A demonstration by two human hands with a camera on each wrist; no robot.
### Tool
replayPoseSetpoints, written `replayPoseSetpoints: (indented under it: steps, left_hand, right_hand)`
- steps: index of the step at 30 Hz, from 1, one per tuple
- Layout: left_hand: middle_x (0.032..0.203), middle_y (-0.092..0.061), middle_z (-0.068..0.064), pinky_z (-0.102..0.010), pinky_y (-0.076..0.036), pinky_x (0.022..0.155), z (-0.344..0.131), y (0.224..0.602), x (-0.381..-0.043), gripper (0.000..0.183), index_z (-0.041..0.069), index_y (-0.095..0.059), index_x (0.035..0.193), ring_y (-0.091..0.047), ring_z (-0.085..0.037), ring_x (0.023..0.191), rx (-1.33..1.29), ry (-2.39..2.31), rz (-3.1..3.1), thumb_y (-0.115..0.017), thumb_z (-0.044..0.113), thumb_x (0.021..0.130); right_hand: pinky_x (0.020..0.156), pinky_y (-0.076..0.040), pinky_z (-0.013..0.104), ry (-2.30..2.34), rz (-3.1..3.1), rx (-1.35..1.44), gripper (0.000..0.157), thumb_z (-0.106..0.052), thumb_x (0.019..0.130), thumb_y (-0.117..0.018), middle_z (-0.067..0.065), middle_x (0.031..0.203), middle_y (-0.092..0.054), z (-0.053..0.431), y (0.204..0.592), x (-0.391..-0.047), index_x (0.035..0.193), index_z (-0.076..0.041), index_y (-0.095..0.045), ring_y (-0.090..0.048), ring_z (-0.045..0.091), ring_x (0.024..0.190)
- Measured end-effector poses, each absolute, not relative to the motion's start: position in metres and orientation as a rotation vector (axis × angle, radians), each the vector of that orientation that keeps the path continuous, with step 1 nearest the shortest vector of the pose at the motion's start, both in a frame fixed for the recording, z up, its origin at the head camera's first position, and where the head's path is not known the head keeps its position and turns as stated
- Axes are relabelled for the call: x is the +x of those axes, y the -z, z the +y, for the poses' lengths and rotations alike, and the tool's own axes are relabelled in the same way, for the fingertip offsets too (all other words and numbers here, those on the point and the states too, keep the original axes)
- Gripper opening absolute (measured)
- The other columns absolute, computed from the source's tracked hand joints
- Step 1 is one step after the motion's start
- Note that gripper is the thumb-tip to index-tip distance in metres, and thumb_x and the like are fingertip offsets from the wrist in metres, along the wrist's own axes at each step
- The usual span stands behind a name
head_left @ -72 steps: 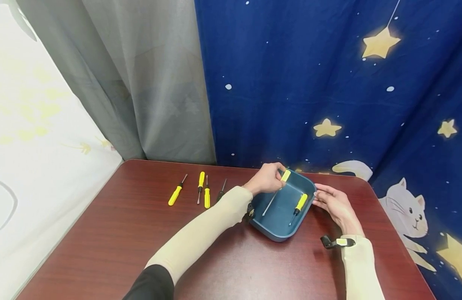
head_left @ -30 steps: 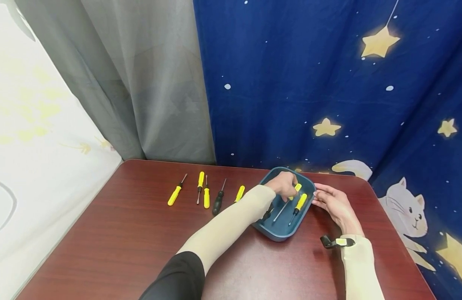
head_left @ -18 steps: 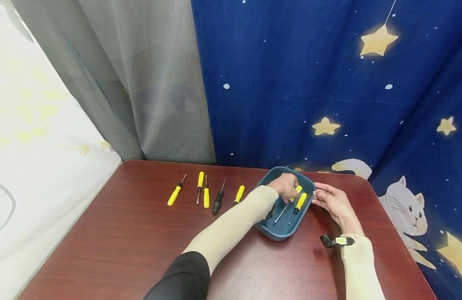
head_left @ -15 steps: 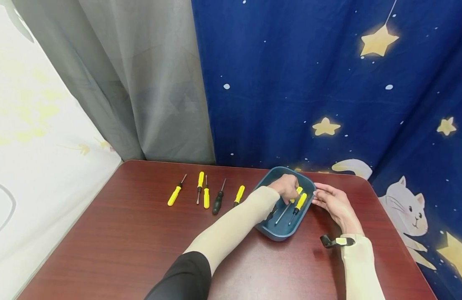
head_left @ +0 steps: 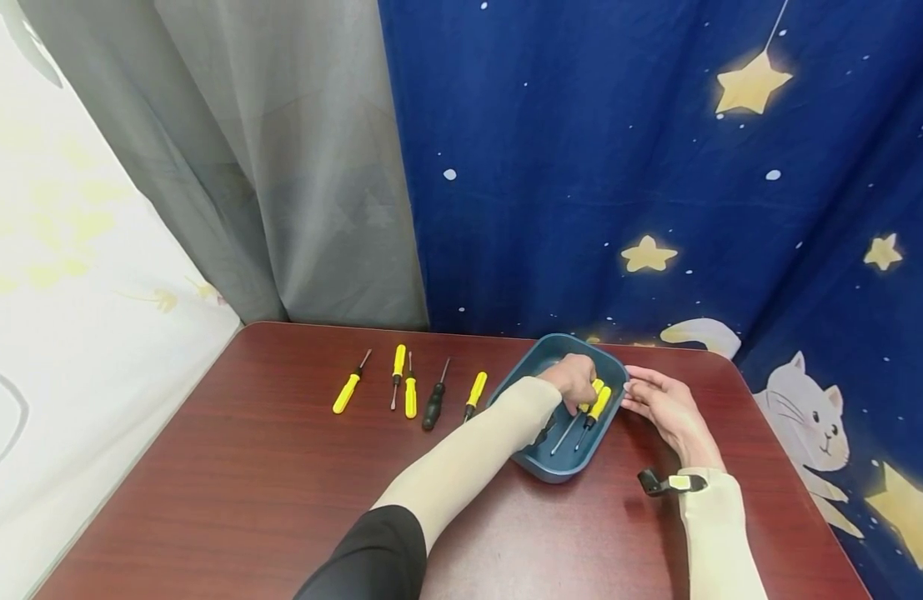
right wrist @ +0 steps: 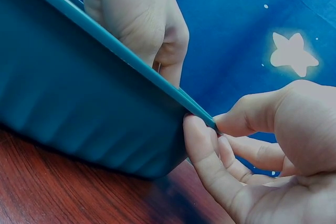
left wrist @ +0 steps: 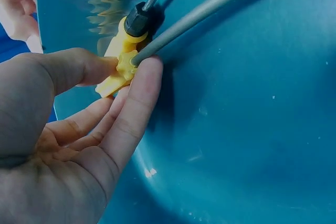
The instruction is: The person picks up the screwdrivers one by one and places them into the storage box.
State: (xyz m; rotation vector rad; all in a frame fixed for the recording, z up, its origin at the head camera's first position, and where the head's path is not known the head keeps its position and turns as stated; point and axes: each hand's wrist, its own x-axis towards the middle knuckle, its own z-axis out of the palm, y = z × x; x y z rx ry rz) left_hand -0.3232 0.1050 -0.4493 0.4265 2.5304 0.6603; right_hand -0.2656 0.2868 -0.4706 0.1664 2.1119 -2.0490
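My left hand point(head_left: 574, 379) reaches down into a blue plastic tray point(head_left: 539, 477). Between thumb and index finger it pinches the yellow handle of a long-shafted screwdriver point(left wrist: 127, 64), near where the grey shaft begins. Right against it lies a second yellow screwdriver point(head_left: 599, 405) with a black collar, partly behind the held handle in the left wrist view. At the tray's right side, my right hand point(head_left: 667, 410) pinches the rim, thumb above and fingers against the outer wall, as the right wrist view shows.
Left of the tray, several screwdrivers lie in a row on the reddish-brown table point(head_left: 266, 467): a yellow one point(head_left: 347, 393) farthest left, a black-handled one point(head_left: 433, 406), and a yellow one point(head_left: 475, 390) beside the tray. Curtains point(head_left: 506, 208) hang behind the table's back edge.
My left hand has carried the long screwdriver from the tray's back left edge down and rightward, alongside the other yellow one. My right hand stays at the rim.
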Motion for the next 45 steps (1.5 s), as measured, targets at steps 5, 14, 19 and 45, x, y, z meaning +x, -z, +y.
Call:
replayPoseSetpoints:
  steps: [5, 14, 19, 45]
  left_hand:
    - [0.090, -0.065, -0.004, -0.025, -0.060, 0.060, 0.106, 0.451, -0.323, 0.012, 0.006, -0.069, 0.104, -0.073, -0.014, 0.059, 0.419, -0.649, 2.535, -0.071, 0.010, 0.092]
    - [0.079, -0.065, -0.005, -0.025, -0.060, 0.060, 0.105, 0.452, -0.321, 0.011, 0.008, -0.067, 0.083, -0.072, -0.013, 0.056, 0.444, -0.622, 2.552, -0.069, 0.010, 0.094]
    - [0.078, -0.065, -0.004, -0.025, -0.061, 0.060, 0.105, 0.453, -0.319, 0.012, 0.008, -0.068, 0.084, -0.072, -0.012, 0.055, 0.418, -0.628, 2.554, -0.070, 0.013, 0.094]
    - [0.123, -0.068, 0.000, -0.023, -0.054, 0.060, 0.096, 0.443, -0.309, 0.046, 0.013, -0.065, 0.132, -0.060, -0.009, 0.081, 0.426, -0.585, 2.654, -0.071, 0.040, 0.095]
  right_hand:
    - [0.081, -0.060, 0.021, 2.051, 2.117, 0.153, 0.054, -0.003, 0.102, -0.056, -0.004, 0.099, -0.071, 0.286, 0.471, -0.266, 0.152, 0.006, -0.039, -0.069, 0.004, 0.084]
    - [0.081, -0.060, 0.021, 2.057, 2.115, 0.139, 0.054, -0.003, 0.102, -0.055, -0.005, 0.099, -0.071, 0.287, 0.472, -0.266, 0.152, 0.007, -0.038, -0.069, 0.004, 0.084]
    - [0.081, -0.060, 0.021, 2.048, 2.123, 0.137, 0.054, -0.004, 0.102, -0.056, -0.004, 0.100, -0.070, 0.286, 0.472, -0.266, 0.152, 0.007, -0.038, -0.070, 0.004, 0.085]
    - [0.081, -0.060, 0.021, 2.051, 2.116, 0.153, 0.054, -0.003, 0.102, -0.056, -0.006, 0.098, -0.070, 0.287, 0.472, -0.266, 0.152, 0.007, -0.038, -0.068, 0.004, 0.085]
